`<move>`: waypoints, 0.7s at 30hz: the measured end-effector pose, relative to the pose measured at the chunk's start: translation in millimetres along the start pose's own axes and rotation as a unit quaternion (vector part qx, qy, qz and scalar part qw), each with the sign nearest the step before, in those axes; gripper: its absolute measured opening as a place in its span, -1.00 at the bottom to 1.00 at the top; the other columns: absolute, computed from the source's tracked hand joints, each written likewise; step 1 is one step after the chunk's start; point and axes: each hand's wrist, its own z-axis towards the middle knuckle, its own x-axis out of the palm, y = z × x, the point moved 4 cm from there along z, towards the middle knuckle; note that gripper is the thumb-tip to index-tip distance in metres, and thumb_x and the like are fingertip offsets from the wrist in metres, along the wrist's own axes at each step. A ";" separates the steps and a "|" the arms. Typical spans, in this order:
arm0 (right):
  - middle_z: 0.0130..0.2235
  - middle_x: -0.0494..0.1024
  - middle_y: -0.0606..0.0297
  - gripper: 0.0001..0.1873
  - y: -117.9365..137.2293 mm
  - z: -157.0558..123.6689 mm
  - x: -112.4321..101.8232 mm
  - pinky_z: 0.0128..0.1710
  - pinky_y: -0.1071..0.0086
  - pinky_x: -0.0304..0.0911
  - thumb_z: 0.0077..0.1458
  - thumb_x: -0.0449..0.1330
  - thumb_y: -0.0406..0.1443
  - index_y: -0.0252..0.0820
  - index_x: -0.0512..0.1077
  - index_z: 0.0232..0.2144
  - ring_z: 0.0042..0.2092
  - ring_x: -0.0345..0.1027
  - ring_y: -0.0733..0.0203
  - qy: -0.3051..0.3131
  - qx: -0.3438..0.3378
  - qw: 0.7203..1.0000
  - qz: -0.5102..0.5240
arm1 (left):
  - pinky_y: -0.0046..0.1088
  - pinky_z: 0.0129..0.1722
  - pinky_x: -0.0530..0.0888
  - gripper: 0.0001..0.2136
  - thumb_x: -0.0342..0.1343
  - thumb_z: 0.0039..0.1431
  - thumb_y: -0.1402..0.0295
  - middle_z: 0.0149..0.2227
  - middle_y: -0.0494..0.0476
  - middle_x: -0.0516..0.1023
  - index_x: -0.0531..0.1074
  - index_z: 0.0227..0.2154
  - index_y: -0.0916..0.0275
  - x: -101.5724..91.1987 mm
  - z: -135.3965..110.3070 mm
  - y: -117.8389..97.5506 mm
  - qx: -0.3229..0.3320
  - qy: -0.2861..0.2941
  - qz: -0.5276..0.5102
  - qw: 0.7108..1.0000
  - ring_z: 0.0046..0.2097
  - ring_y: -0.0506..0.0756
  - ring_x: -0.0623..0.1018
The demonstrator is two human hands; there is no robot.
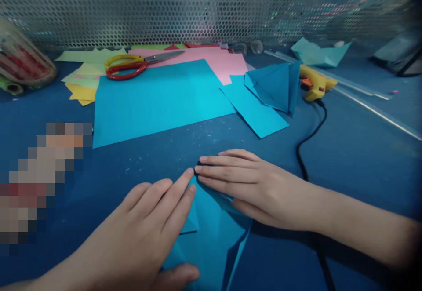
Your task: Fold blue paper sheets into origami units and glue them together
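A partly folded blue sheet of paper [214, 234] lies on the table close to me, its top narrowing to a point. My left hand [151, 220] rests along its left edge, fingers stretched out, with the index fingertip at the point. The left thumb lies lower down on the paper. My right hand [244, 181] is laid flat over the upper right edge, fingers extended and side by side. Its fingertips almost meet those of the left hand. Both hands press on the paper without gripping it, and they hide part of its edges.
Beyond the hands lie a large blue sheet [165, 102], scissors [132, 67] with red and yellow handles, pink paper [198, 58] and a folded blue paper piece [273, 84]. A yellow glue gun [318, 84] trails a black cord [301, 150] down the right side. Left stands a jar [24, 58].
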 end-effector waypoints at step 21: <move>0.34 0.33 0.11 -0.46 1.1 2.5 2.9 0.25 0.04 0.27 0.32 -0.09 -0.49 -0.37 0.31 0.29 0.39 0.12 0.01 0.016 0.016 0.997 -0.073 | -0.17 0.10 0.20 -0.39 -0.38 0.48 0.01 0.23 0.19 0.50 0.41 0.20 0.29 0.1 3.9 -1.7 -0.010 -0.002 -0.012 1.000 0.09 0.23 0.44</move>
